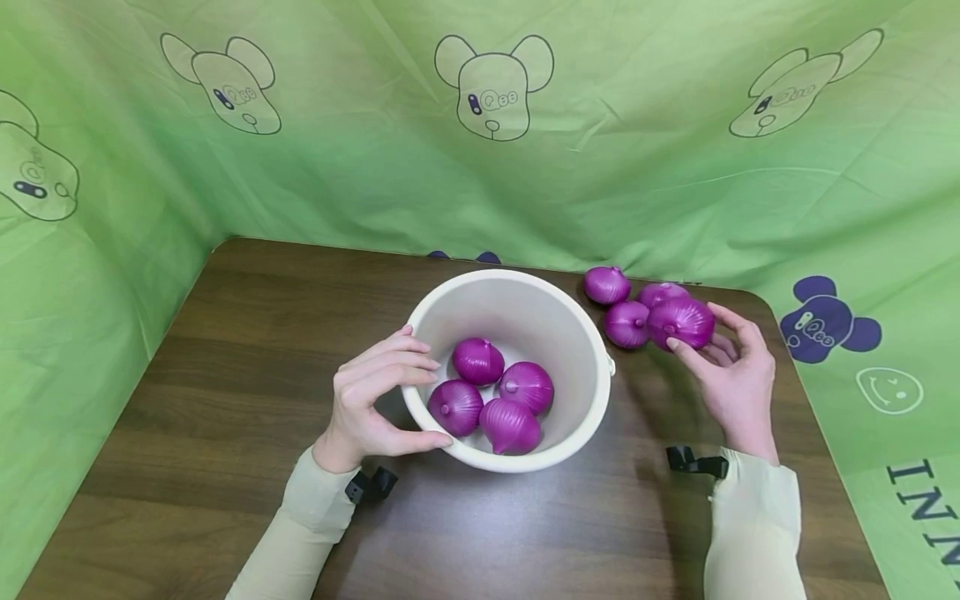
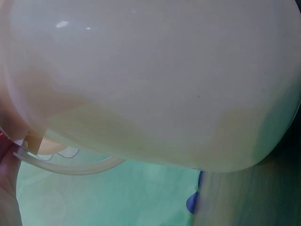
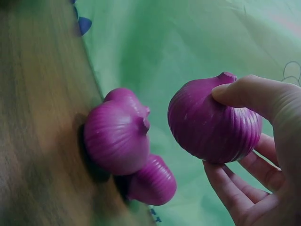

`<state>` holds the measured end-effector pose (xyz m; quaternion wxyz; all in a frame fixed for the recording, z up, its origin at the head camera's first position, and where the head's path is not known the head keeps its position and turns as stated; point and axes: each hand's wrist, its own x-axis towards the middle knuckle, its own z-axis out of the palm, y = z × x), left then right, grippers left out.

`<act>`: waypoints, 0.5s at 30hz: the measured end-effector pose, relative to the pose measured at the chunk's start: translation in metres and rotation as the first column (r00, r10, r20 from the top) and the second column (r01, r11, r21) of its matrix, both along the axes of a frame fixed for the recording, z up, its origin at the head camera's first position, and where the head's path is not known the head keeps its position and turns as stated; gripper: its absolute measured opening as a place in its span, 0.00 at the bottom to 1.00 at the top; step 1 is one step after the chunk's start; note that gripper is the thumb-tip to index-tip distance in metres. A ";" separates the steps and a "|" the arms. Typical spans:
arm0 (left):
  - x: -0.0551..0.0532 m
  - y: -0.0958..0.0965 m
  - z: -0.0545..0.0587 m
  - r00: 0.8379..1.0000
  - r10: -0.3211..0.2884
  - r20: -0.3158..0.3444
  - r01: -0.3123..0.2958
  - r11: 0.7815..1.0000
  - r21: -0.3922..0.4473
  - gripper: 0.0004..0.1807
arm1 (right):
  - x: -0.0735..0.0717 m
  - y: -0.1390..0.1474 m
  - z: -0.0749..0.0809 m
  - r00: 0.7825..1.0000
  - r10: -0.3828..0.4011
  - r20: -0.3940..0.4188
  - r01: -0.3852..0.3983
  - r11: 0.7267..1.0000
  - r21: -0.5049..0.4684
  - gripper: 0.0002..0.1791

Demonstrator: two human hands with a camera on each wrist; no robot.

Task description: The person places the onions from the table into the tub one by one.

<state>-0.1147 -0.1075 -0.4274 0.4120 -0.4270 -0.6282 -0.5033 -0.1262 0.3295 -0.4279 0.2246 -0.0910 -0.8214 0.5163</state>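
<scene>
A white bucket (image 1: 491,465) stands on the table with several purple onions (image 1: 477,361) inside. My left hand (image 1: 378,396) holds the bucket at its left side, fingers over the rim and thumb along the near rim. In the left wrist view the bucket's outer wall (image 2: 155,84) fills most of the picture. My right hand (image 1: 731,367) pinches a purple onion (image 3: 214,122) between thumb and fingers; the right wrist view has it raised off the table. Just beside it, three more onions (image 1: 607,285) sit at the table's back right, one partly hidden behind the held onion.
The brown wooden table (image 1: 225,375) meets a green printed cloth (image 1: 360,167) along its back and sides. The bucket's pale handle (image 2: 75,168) hangs on its far side in the left wrist view. Black straps (image 1: 371,485) sit at both cuffs.
</scene>
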 end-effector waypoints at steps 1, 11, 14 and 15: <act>0.000 0.000 0.000 1.000 0.000 0.000 0.000 1.000 0.001 0.29 | 0.000 -0.001 0.001 1.000 0.007 -0.011 -0.007 1.000 -0.009 0.39; 0.000 0.000 0.002 1.000 -0.002 0.003 0.002 1.000 0.003 0.30 | 0.000 -0.012 0.016 0.993 0.059 -0.102 -0.063 0.997 -0.040 0.39; 0.000 0.000 0.002 1.000 -0.002 0.002 0.002 1.000 0.003 0.30 | 0.000 -0.014 0.020 0.990 0.068 -0.123 -0.073 0.997 -0.039 0.39; 0.000 0.000 0.002 1.000 -0.001 0.002 0.001 1.000 0.003 0.30 | 0.000 -0.015 0.021 0.989 0.070 -0.127 -0.074 0.997 -0.030 0.40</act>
